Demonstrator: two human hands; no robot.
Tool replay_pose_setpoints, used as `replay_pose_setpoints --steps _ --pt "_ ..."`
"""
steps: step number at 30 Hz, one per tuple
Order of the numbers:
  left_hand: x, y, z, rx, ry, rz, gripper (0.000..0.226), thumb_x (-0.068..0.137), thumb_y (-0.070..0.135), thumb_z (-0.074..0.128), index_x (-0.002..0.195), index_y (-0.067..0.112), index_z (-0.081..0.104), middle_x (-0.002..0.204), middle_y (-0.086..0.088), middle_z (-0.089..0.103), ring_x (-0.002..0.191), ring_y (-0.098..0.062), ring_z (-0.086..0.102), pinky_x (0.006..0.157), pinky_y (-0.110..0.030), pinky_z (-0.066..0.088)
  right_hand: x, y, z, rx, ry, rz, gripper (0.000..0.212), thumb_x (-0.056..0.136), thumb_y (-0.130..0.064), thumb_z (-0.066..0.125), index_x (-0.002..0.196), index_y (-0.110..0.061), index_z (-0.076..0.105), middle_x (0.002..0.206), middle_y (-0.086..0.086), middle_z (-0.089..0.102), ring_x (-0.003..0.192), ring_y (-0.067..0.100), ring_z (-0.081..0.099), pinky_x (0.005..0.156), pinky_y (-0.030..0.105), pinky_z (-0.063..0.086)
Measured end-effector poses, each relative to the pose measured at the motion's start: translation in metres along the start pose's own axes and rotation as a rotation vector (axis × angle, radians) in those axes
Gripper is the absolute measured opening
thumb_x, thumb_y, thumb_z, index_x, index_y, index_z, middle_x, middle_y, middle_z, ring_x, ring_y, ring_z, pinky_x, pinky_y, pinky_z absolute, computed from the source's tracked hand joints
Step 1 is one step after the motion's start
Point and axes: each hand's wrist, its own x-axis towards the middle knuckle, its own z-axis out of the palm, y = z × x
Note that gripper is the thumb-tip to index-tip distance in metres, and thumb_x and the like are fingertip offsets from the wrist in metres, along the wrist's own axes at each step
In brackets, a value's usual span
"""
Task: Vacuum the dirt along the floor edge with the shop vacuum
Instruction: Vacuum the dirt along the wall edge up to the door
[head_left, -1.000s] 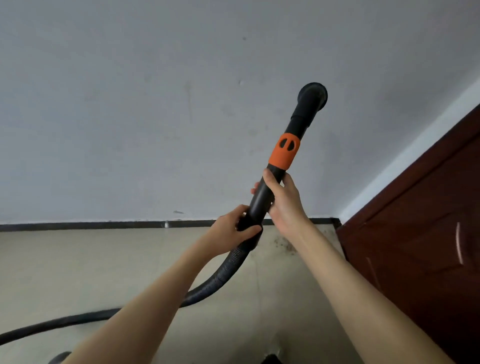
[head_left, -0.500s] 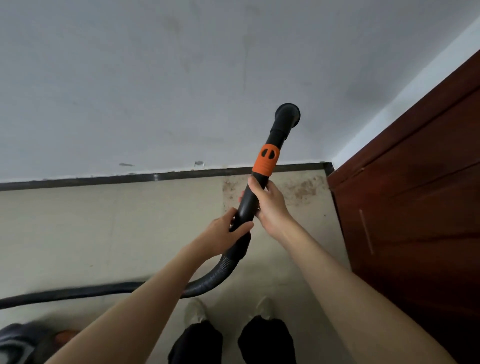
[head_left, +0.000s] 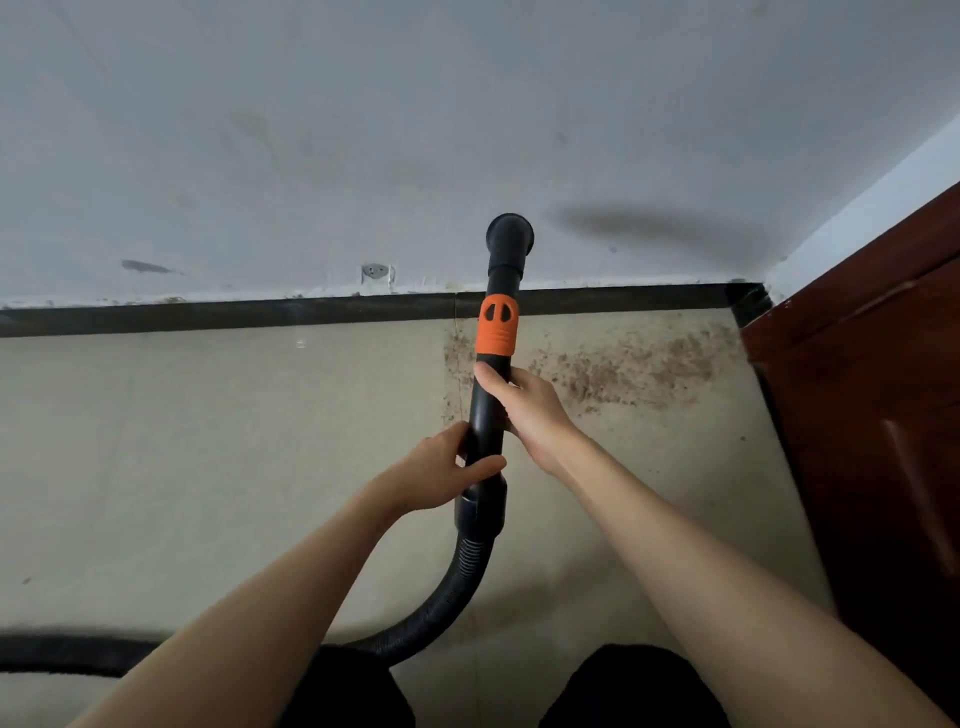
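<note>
I see both hands on the black vacuum wand: left hand wraps it low near the hose cuff, right hand grips just under the orange collar. Nozzle points up, off the floor. Brown dirt patch lies by the black baseboard, near the wooden door. Ribbed hose curves left.

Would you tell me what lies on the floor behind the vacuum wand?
Brown dirt speckles the floor tile beside the black baseboard, mostly right of the vacuum wand. What lies directly behind the wand is covered.
</note>
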Motion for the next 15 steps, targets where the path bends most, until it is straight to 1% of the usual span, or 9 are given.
replay_pose_setpoints --steps 1,3,5,7,9,11,13,15 --pt "0.014 -0.015 0.004 0.012 -0.015 -0.013 0.033 0.09 0.04 0.059 0.11 0.015 0.049 0.112 -0.005 0.062 0.099 -0.02 0.062 0.088 -0.036 0.051 0.016 0.017 0.003 -0.019 -0.004 0.0 0.02 0.09 -0.035 0.065 0.095 -0.015 0.064 0.103 0.009 0.066 0.105 0.031 0.064 0.1 0.048 0.048" --pt "0.038 -0.041 0.013 -0.038 -0.058 -0.048 0.038 0.09 0.037 0.06 0.118 0.012 0.049 0.115 -0.006 0.062 0.102 -0.021 0.062 0.09 -0.038 0.052 0.045 0.049 0.01 -0.049 -0.031 0.001 0.02 0.09 -0.035 0.064 0.091 -0.015 0.063 0.097 0.008 0.065 0.099 0.03 0.064 0.099 0.048 0.048" --pt "0.057 -0.063 0.022 -0.131 -0.108 -0.076 0.038 0.091 0.032 0.06 0.121 0.011 0.049 0.116 -0.009 0.062 0.104 -0.023 0.064 0.088 -0.039 0.055 0.072 0.075 0.015 -0.066 -0.076 0.019 0.019 0.092 -0.033 0.062 0.089 -0.015 0.063 0.092 0.008 0.064 0.09 0.026 0.062 0.096 0.045 0.049" --pt "0.072 -0.082 0.028 -0.158 -0.127 -0.088 0.038 0.092 0.031 0.059 0.122 0.01 0.05 0.116 -0.009 0.063 0.103 -0.021 0.065 0.086 -0.037 0.056 0.094 0.095 0.019 -0.043 -0.127 0.058 0.015 0.095 -0.026 0.058 0.088 -0.013 0.061 0.089 0.008 0.062 0.086 0.023 0.06 0.089 0.039 0.049" --pt "0.084 -0.098 0.033 -0.153 -0.14 -0.086 0.038 0.093 0.032 0.058 0.123 0.01 0.05 0.115 -0.009 0.064 0.102 -0.019 0.066 0.083 -0.034 0.057 0.11 0.111 0.02 0.005 -0.169 0.09 0.013 0.096 -0.018 0.054 0.089 -0.009 0.06 0.089 0.009 0.061 0.087 0.024 0.058 0.088 0.037 0.047" --pt "0.094 -0.112 0.034 -0.158 -0.166 -0.1 0.037 0.093 0.033 0.057 0.123 0.01 0.052 0.115 -0.008 0.065 0.1 -0.021 0.067 0.081 -0.031 0.058 0.122 0.125 0.022 0.034 -0.219 0.1 0.013 0.097 -0.016 0.053 0.095 -0.005 0.06 0.093 0.012 0.06 0.091 0.025 0.056 0.089 0.037 0.045" --pt "0.1 -0.121 0.028 -0.184 -0.217 -0.136 0.034 0.095 0.031 0.055 0.121 0.01 0.054 0.117 -0.007 0.065 0.101 -0.024 0.067 0.085 -0.032 0.057 0.131 0.135 0.026 0.061 -0.249 0.1 0.013 0.098 -0.016 0.053 0.098 -0.004 0.058 0.093 0.012 0.059 0.091 0.025 0.056 0.087 0.036 0.044" --pt "0.108 -0.132 0.017 -0.23 -0.289 -0.166 0.03 0.098 0.026 0.051 0.12 0.008 0.056 0.119 -0.007 0.065 0.105 -0.025 0.066 0.089 -0.033 0.055 0.143 0.143 0.028 0.064 -0.25 0.083 0.011 0.098 -0.016 0.053 0.096 -0.006 0.058 0.092 0.01 0.059 0.089 0.025 0.056 0.087 0.036 0.044"
